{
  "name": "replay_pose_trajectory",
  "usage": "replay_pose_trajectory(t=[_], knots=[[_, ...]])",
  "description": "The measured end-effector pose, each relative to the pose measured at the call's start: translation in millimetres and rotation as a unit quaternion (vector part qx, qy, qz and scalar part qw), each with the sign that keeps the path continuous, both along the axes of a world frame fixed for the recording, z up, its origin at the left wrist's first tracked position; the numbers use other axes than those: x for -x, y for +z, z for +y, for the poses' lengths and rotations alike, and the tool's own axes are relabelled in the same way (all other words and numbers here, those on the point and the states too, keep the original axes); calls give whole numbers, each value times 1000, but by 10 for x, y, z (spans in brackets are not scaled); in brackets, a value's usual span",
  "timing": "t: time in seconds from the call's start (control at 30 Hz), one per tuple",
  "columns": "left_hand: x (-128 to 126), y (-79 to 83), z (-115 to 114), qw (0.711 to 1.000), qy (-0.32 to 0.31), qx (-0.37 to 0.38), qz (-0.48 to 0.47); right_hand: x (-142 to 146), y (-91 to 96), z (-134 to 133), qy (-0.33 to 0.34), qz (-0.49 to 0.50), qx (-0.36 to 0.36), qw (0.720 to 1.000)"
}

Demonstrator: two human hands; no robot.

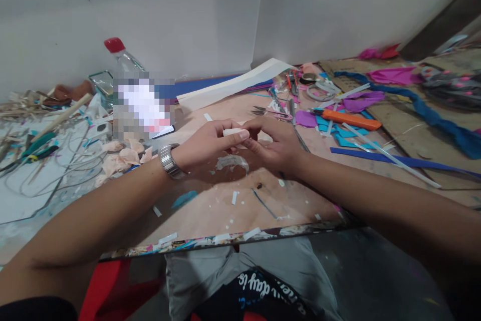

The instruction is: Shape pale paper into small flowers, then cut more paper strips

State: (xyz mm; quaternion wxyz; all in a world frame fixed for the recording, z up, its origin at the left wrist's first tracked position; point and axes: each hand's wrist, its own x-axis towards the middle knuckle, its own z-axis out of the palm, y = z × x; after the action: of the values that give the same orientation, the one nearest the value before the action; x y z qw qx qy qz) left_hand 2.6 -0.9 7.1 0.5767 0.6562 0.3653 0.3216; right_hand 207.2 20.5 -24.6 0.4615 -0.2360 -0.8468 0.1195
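Observation:
Over the middle of the table my left hand (206, 144), with a metal watch on its wrist, pinches a small white strip (231, 132), perhaps rolled paper, under its thumb. My right hand (277, 146) meets it from the other side, its fingers curled and closed at the right end of the same piece. What lies between the fingertips is partly hidden. Beneath the hands a whitish translucent scrap (232, 162) lies on the tabletop. Pink-handled thread snips (276, 113) rest just beyond my right hand.
An orange cutter (351, 119) lies on blue and purple scraps at the right. Long cream paper (236, 84) stretches across the back. At left are a phone (164, 131), a red-capped bottle (128, 58), green-handled pliers (39, 146) and crumpled peach pieces (124, 155).

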Motion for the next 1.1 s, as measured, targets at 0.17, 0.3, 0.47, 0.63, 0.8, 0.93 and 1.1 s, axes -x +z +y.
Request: replay_pose_trajectory(t=[0.17,0.3,0.47,0.63,0.8,0.93,1.1], knots=[[4,-2,5,1000,4,-8,8,9,-14,7,-12,-2,12,1000],[-1,-18,8,1000,-1,-5,-15,9,-32,19,9,12,19,1000],[0,-25,0,1000,4,-7,-15,-6,-27,18,17,-4,4,1000],[-2,-10,-4,1000,-10,-10,9,-14,-22,19,13,-5,-3,1000],[-20,1,-18,1000,2,2,-10,-8,-18,21,5,-6,13,1000],[-14,-14,-13,1000,-1,-6,-16,-3,-26,27,25,6,18,1000],[-8,-36,-2,1000,-3,-2,-28,4,-50,41,46,19,19,999]])
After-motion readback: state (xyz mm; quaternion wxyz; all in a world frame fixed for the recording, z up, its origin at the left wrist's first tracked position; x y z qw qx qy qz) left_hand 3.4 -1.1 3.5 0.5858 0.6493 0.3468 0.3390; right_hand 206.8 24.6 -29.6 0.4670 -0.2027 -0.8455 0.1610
